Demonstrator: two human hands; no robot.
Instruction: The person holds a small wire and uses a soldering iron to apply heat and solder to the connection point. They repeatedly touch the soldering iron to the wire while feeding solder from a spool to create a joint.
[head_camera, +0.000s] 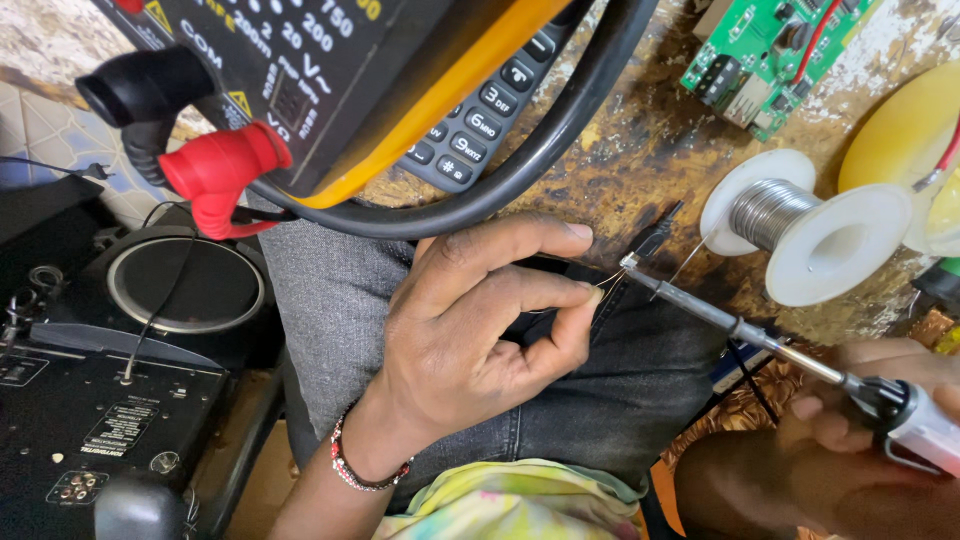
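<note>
Soldering iron (760, 340) is the landmark I work from: its metal shaft runs from the lower right up and left, over the dark jeans (620, 390) on my lap, and its tip sits at the bared end of a thin wire (606, 280). My right hand (880, 400) is wrapped around the iron's white handle, fingers curled shut on it. Left of the tip, my left hand (470, 340) pinches that thin wire between thumb and forefinger, the other fingers folded loosely beneath; a beaded bracelet (350, 465) circles the wrist. Just above the iron's tip a small black clip (655, 238) lies at the edge of the worn wooden table (640, 150). Right of the shaft and above it stands a white spool of solder wire (800, 225), with a strand of solder hanging near the tip. Further up from the spool lies a green circuit board (765, 55). Up and left of the tip I see a yellow multimeter (330, 80) with red and black probe plugs, a keypad phone (480, 110) tucked beside it. Far left of the iron sits a black speaker unit (120, 380).
</note>
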